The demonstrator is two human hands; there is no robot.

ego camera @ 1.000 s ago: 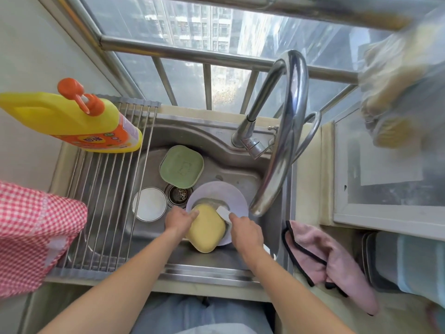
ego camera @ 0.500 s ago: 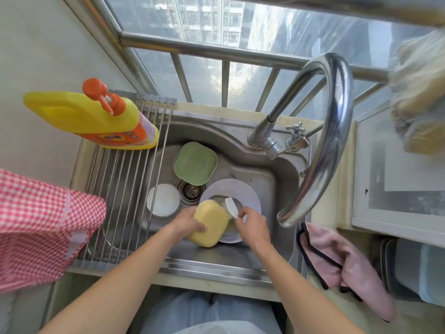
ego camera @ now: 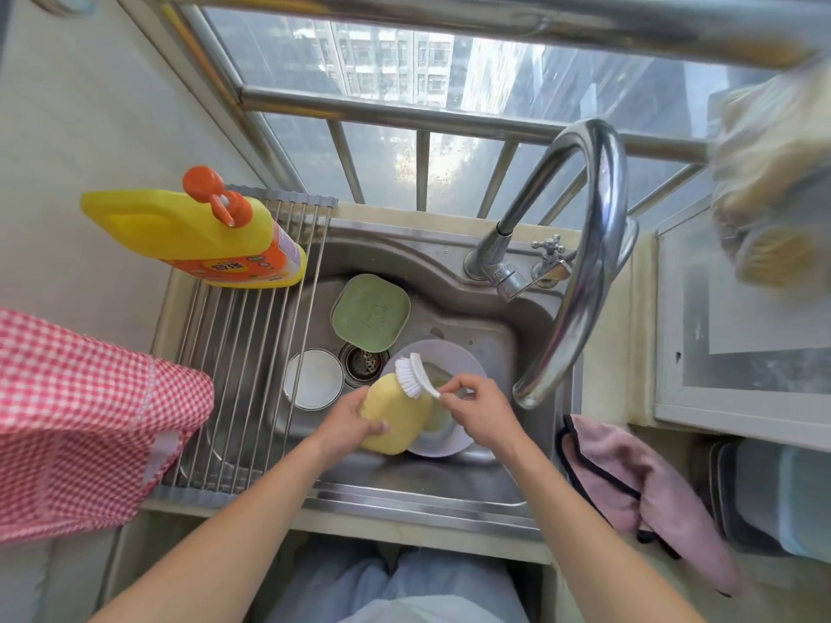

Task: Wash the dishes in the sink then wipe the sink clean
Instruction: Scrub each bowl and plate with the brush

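Now, left grip: the left hand [ego camera: 355,424] curls round the near edge of a yellow dish [ego camera: 395,415], tilting it up over the sink [ego camera: 449,272] so its face meets the brush.
Right grip: the right hand [ego camera: 476,411] pinches the handle of a white brush [ego camera: 413,375], bristles pressed on the yellow dish's top edge, a light hold that probably suits quick scrubbing strokes.
Beneath: a pale plate [ego camera: 449,442] lies flat in the basin under the yellow dish, likely catching drips and waiting its turn.
Queue: a green dish [ego camera: 371,312] sits at the back of the basin; a small white bowl [ego camera: 313,379] sits left of the drain [ego camera: 363,362]. Both untouched.
Tap: the faucet [ego camera: 584,263] arches over the basin's right side; no water visible.
Supplies: a yellow soap bottle [ego camera: 198,238] stands on the drying rack [ego camera: 243,361], within reach; a pink cloth [ego camera: 638,492] drapes over the surface at right, presumably for the wipe-down.
Progress: early, washing under way, wiping not yet begun.
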